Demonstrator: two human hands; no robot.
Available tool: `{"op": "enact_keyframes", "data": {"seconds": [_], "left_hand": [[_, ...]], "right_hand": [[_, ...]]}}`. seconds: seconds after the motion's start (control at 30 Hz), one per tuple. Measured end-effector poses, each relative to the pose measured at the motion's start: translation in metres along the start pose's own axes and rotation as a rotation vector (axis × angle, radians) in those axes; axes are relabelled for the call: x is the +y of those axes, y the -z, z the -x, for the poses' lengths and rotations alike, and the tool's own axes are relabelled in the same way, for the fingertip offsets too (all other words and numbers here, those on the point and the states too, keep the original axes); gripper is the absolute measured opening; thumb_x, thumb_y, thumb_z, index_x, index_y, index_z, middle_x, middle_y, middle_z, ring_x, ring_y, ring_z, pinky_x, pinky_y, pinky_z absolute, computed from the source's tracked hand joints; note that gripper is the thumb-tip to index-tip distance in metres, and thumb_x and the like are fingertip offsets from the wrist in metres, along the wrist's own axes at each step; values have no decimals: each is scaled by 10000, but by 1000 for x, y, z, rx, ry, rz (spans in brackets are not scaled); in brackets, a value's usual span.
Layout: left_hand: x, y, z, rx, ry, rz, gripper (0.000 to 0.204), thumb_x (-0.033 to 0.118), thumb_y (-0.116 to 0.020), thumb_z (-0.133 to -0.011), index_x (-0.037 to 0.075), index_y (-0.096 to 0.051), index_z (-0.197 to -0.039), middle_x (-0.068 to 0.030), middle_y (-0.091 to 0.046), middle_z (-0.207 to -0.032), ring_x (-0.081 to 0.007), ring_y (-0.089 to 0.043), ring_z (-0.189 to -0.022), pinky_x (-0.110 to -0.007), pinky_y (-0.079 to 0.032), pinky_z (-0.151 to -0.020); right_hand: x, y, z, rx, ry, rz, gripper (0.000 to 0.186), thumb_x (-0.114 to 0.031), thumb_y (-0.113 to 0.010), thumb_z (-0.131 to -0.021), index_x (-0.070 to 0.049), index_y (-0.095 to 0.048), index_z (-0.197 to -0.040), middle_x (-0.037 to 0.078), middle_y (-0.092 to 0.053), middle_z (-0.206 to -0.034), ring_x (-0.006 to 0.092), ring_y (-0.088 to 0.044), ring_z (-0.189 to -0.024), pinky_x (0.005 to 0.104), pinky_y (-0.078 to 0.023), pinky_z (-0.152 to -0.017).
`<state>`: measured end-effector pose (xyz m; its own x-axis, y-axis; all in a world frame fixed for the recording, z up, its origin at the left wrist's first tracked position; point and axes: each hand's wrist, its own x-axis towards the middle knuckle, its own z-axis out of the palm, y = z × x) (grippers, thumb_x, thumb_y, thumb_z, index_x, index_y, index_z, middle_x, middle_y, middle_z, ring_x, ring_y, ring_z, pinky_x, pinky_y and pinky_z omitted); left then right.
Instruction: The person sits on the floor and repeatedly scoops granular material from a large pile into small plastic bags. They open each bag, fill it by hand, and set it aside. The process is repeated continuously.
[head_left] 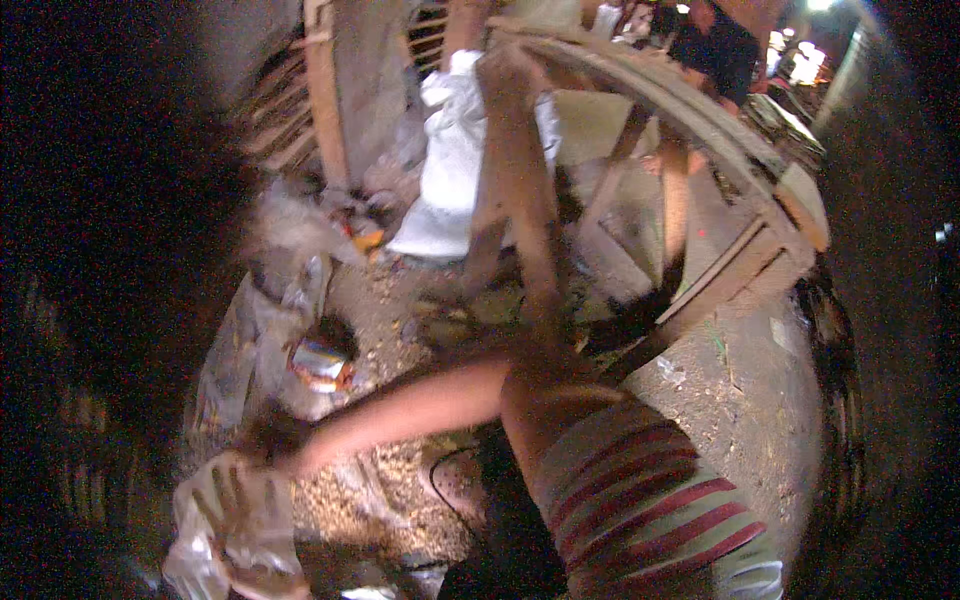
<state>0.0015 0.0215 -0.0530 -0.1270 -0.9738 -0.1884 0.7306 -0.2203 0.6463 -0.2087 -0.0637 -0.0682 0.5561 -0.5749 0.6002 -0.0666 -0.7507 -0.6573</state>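
Observation:
My right arm, in a sleeve with red and pale stripes, bends at the elbow and reaches across to the lower left. At its end my right hand [272,438] is dark and smeared by motion, so its fingers do not show. Just below it is a clear, crumpled plastic bag [235,515]; I cannot tell whether the hand touches it. A skin-coloured patch at the bag's lower edge may be part of my left hand [268,584], but its fingers cannot be made out. Above the right hand lies a small packet [322,362] with white and orange parts.
A tied white sack [445,170] stands at the back, left of a curved wooden frame [680,95]. Behind the frame is another person in dark clothes [725,50]. Plastic sheeting [255,340] lies at left. A shod foot [462,485] rests on the gravelly ground [385,300].

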Motion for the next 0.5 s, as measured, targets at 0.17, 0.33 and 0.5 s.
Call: {"op": "enact_keyframes", "data": {"seconds": [0.17, 0.33, 0.5], "left_hand": [[-27, 7, -14, -136, -766, -934, 574, 239, -535, -919, 10, -365, -1417, -193, -463, -1390, -300, -485, -1246, -455, -395, -1048], [-3, -6, -18, -191, -955, -1092, 524, 281, -548, -918, 27, -423, -1359, -169, -488, -1379, -315, -535, -1198, -449, -420, -1037], [25, -28, -14, 400, -686, -2756, 249, 248, -513, -925, 96, -611, -1095, -57, -656, -1075, -221, -619, -982, -314, -492, -910]], "right_hand": [[-22, 26, 8, 21, 156, 507, 810, -347, -737, -748, -115, -386, -1440, 170, -345, -1497, 358, -280, -1396, 487, -268, -1116], [-11, 8, -4, -113, 46, 447, 926, -274, -781, -652, -160, -363, -1470, 113, -348, -1511, 353, -299, -1389, 493, -280, -1115], [15, 24, -10, -15, -53, 107, 412, -197, -566, -874, -153, -574, -1283, 114, -639, -1155, 278, -624, -1022, 413, -498, -882]]}}
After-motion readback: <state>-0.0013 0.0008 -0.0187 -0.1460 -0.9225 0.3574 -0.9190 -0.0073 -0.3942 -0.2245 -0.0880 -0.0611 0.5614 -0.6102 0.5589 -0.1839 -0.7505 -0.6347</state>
